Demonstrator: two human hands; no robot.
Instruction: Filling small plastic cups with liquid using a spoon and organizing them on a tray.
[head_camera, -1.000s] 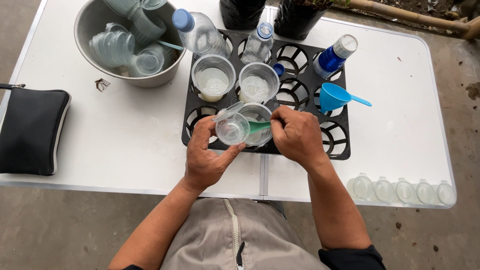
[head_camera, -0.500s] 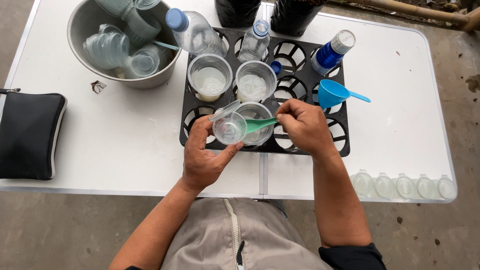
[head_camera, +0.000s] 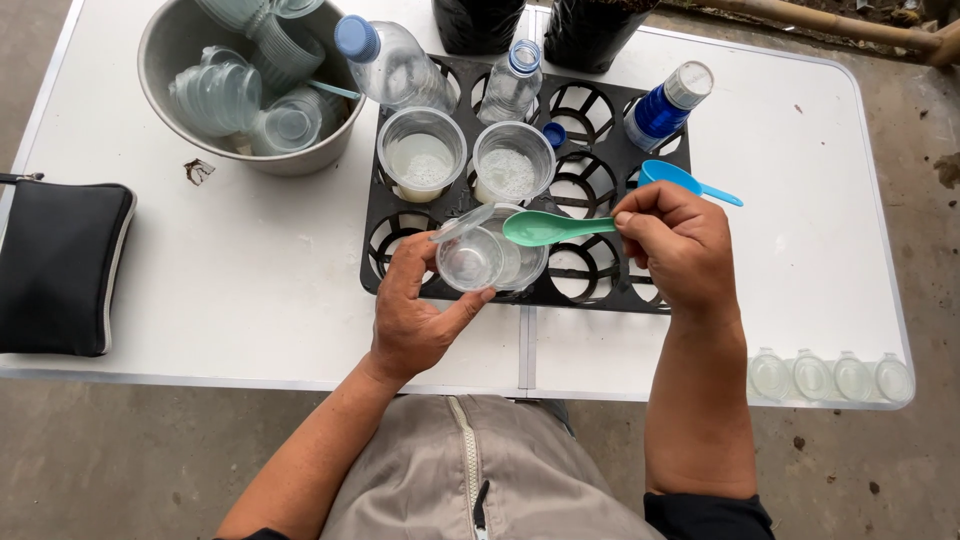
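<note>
Left hand (head_camera: 415, 315) gripping small clear cup (head_camera: 470, 260), right hand (head_camera: 675, 245) pinching green spoon (head_camera: 550, 229), bare white table (head_camera: 250, 260) leftward

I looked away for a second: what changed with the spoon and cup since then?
The right hand drew the green spoon up and rightward out of the small clear cup. The left hand keeps its grip on that cup over the black tray; nothing else moved.

A small clear plastic cup (head_camera: 470, 259) with a thin transparent hinged lid and a smooth, matt green plastic spoon (head_camera: 545, 228) sit over a black plastic tray (head_camera: 395, 215) with a dull finish. The table (head_camera: 250, 260) is smooth white plastic. Nearby are a brushed grey metal bowl (head_camera: 160, 45) and a black cloth pouch (head_camera: 55, 265).
</note>
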